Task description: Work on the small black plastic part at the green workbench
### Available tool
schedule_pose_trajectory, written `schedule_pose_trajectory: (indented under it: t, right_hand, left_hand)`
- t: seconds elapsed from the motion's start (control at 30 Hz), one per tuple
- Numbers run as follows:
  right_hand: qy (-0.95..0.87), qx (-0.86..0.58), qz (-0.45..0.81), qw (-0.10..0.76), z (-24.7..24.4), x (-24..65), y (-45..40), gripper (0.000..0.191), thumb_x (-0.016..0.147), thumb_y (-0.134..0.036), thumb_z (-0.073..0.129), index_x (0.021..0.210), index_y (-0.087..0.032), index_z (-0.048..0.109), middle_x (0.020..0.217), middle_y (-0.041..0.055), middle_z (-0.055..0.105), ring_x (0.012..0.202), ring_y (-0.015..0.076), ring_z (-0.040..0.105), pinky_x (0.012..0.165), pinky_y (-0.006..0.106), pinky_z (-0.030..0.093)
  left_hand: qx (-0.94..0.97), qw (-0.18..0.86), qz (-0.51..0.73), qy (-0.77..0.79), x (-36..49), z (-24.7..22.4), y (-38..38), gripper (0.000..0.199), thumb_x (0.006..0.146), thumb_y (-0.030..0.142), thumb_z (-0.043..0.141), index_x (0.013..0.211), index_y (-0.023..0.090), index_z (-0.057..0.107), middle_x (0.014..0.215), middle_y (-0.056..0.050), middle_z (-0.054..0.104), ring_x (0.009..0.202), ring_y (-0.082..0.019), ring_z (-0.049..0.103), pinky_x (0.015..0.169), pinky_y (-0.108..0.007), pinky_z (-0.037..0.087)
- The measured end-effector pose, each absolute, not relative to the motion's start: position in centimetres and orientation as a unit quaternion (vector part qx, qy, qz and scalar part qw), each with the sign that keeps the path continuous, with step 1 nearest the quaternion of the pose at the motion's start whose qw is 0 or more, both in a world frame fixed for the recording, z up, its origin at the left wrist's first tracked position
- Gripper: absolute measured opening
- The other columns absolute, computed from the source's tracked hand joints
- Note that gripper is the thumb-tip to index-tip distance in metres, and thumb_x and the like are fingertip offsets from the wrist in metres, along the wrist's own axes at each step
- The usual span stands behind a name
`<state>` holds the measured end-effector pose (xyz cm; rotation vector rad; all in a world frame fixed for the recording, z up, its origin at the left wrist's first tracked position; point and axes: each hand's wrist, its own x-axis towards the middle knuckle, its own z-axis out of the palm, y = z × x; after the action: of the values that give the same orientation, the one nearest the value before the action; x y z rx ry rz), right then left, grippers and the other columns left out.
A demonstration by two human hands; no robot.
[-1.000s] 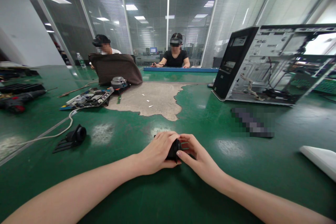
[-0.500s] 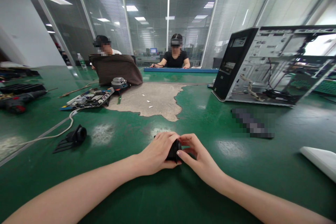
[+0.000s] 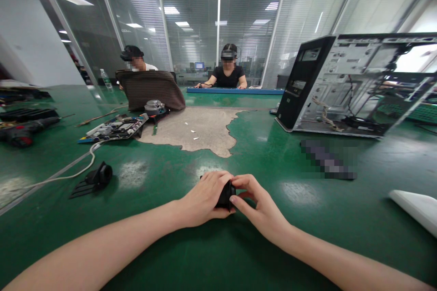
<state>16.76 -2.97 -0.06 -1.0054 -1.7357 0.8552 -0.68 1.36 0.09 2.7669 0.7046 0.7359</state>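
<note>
At the near middle of the green table, my left hand point(image 3: 212, 195) is wrapped over a small black plastic part point(image 3: 224, 196), its palm covering most of it. On the part's right end, the thumb and fingertips of my right hand point(image 3: 251, 195) pinch the round rim. The hands hide the part's full shape, so I cannot tell its exact kind. To the left lies another black plastic piece point(image 3: 97, 178) with a round, lens-like end and flat slatted prongs.
An opened computer case point(image 3: 303, 86) stands at the right. Circuit boards point(image 3: 118, 128), a white cable point(image 3: 90, 163) and a power drill point(image 3: 23, 132) lie to the left. A white object point(image 3: 416, 207) sits at the right edge. Two people point(image 3: 228, 72) sit across the table.
</note>
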Motion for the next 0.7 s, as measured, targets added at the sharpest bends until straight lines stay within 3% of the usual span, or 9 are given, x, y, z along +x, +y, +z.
schedule_pose_trajectory:
  t: [0.2, 0.43, 0.53, 0.7]
  right_hand:
    - [-0.699, -0.43, 0.389, 0.418, -0.14, 16.73, -3.03, 0.023, 0.083, -0.018, 0.048, 0.105, -0.021, 0.044, 0.1, 0.0052, 0.056, 0.087, 0.0165, 0.058, 0.074, 0.033, 0.053]
    - [-0.768, -0.4, 0.26, 0.428, 0.23, 16.94, -3.51, 0.022, 0.078, -0.014, 0.054, 0.098, -0.023, 0.048, 0.11, 0.0061, 0.048, 0.099, 0.0191, 0.051, 0.08, 0.034, 0.048]
    - [-0.745, -0.4, 0.288, 0.449, 0.04, 16.89, -3.27, 0.018, 0.079, -0.014, 0.052, 0.095, -0.023, 0.048, 0.106, 0.0054, 0.049, 0.096, 0.018, 0.052, 0.078, 0.033, 0.05]
    - [-0.709, -0.423, 0.335, 0.454, -0.16, 16.69, -3.01, 0.029, 0.077, -0.013, 0.054, 0.104, -0.021, 0.045, 0.101, 0.0054, 0.053, 0.095, 0.0183, 0.055, 0.076, 0.033, 0.052]
  left_hand:
    - [0.934, 0.103, 0.243, 0.242, -0.68, 0.26, 1.34, 0.064, 0.072, 0.025, 0.063, 0.122, 0.019, 0.025, 0.118, -0.011, 0.044, 0.109, -0.026, 0.043, 0.092, -0.043, 0.035]
    - [0.936, 0.106, 0.239, 0.234, -0.75, 0.28, 1.38, 0.065, 0.071, 0.022, 0.061, 0.124, 0.02, 0.022, 0.121, -0.012, 0.043, 0.111, -0.026, 0.041, 0.093, -0.044, 0.034]
    - [0.935, 0.105, 0.243, 0.235, -0.66, 0.25, 1.38, 0.064, 0.072, 0.024, 0.062, 0.123, 0.019, 0.023, 0.12, -0.012, 0.043, 0.111, -0.026, 0.042, 0.092, -0.043, 0.035]
    - [0.933, 0.111, 0.244, 0.239, -0.63, 0.28, 1.35, 0.064, 0.071, 0.023, 0.061, 0.123, 0.02, 0.024, 0.12, -0.011, 0.044, 0.11, -0.026, 0.043, 0.092, -0.043, 0.035]
